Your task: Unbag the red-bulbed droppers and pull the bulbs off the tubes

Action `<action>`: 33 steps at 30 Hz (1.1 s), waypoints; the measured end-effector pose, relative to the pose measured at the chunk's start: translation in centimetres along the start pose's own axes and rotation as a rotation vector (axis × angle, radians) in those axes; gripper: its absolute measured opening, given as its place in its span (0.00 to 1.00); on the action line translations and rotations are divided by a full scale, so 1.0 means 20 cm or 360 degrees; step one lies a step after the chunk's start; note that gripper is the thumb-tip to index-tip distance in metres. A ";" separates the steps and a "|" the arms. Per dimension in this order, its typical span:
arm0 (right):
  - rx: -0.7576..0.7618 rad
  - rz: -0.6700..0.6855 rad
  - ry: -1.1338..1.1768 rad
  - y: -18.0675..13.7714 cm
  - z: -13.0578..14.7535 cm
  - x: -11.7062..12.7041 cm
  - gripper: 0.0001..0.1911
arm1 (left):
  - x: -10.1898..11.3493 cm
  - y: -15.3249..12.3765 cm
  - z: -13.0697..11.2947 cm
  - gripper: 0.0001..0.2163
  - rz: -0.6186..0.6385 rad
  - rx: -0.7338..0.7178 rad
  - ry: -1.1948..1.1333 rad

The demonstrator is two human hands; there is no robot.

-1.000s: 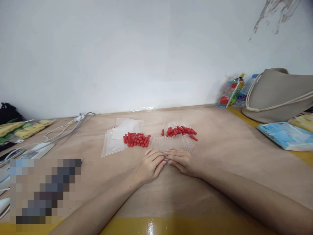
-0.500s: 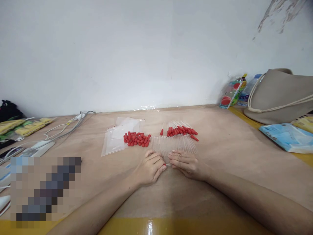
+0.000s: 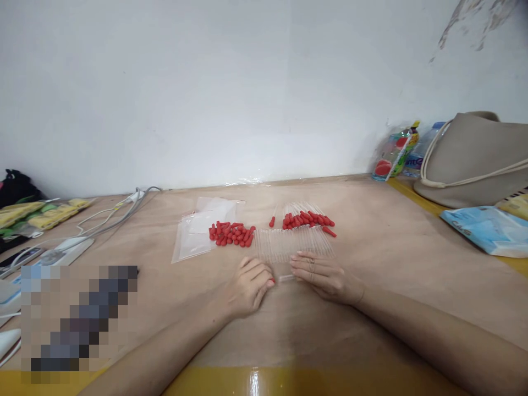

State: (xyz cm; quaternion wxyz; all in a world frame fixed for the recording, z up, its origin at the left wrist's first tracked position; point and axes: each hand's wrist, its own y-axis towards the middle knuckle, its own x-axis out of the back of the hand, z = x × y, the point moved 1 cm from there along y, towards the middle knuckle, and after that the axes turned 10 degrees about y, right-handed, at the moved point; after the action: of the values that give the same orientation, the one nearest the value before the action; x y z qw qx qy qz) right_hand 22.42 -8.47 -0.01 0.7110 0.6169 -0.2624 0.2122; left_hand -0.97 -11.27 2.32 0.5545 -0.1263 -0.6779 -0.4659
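My left hand [image 3: 252,283] is closed around a red rubber dropper bulb [image 3: 272,281]; only its red end shows at the fingertips. Across a small gap, my right hand [image 3: 319,276] grips a clear dropper tube [image 3: 285,279], whose end points left toward the bulb. Just beyond my hands lies a row of clear tubes [image 3: 284,245]. Behind that row are droppers with red bulbs fitted [image 3: 307,219], and a single dropper [image 3: 271,221] lies apart to their left. A pile of loose red bulbs [image 3: 231,234] sits farther left.
Clear plastic bags [image 3: 190,242] lie under and beside the loose bulbs. Cables [image 3: 132,203] and a power strip [image 3: 74,247] are at the left. Bottles [image 3: 391,157], a grey bag [image 3: 470,159] and a blue packet [image 3: 487,231] stand or lie at the right.
My hands have moved slightly apart. The red bulb in my left hand and the tube in my right, close together before, now have a gap between them.
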 end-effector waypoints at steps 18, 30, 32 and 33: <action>-0.0892 -0.0095 -0.0581 0.26 -0.13 -0.14 0.10 | 0.19 -0.04 0.90 0.19 -0.0304 0.1761 -0.0002; -0.1027 0.0318 -0.0610 0.35 -0.10 -0.34 0.10 | 0.06 -0.07 0.95 0.16 -0.0008 0.1686 -0.0074; -0.1058 0.0311 -0.0589 0.35 -0.08 -0.34 0.14 | 0.07 -0.07 0.94 0.17 0.0014 0.1680 -0.0045; -0.1072 0.0313 -0.0583 0.35 -0.08 -0.34 0.17 | 0.07 -0.07 0.94 0.17 0.0014 0.1683 -0.0019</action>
State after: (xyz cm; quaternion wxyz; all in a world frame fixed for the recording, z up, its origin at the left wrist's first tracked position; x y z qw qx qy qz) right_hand 12.93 -5.72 0.92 0.7913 0.3488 -0.4976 0.0678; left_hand -14.43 1.96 3.82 0.5406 0.1652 -0.8229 -0.0572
